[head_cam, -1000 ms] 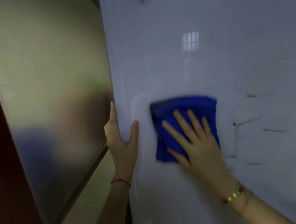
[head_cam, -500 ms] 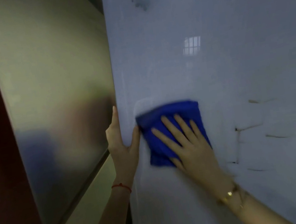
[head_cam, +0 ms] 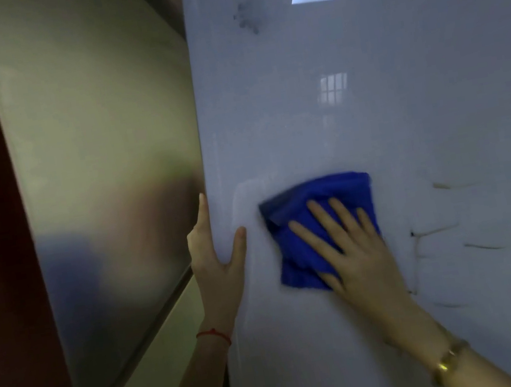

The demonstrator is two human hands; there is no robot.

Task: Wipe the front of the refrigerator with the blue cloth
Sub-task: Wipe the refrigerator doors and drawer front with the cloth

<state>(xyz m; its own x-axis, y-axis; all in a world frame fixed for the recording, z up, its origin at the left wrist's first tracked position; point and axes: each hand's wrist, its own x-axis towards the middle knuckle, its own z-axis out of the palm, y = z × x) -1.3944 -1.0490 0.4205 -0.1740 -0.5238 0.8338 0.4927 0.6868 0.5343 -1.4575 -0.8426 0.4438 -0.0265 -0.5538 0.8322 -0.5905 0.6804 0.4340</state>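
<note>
Blue cloth (head_cam: pixel 317 233) is pressed flat against the refrigerator front (head_cam: pixel 403 123) under the open right hand (head_cam: pixel 354 254); left hand (head_cam: pixel 216 263) is clasped round the door edge. Even pressure is advised — dark smudge (head_cam: pixel 247 22) and brown streaks (head_cam: pixel 434 230) look unwiped.

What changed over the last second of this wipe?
The right hand slid the blue cloth left toward the refrigerator front's edge, then a little back to the right, palm flat on it throughout. The left hand stayed gripping that edge. The dark smudge near the top and the marks on the right remain.
</note>
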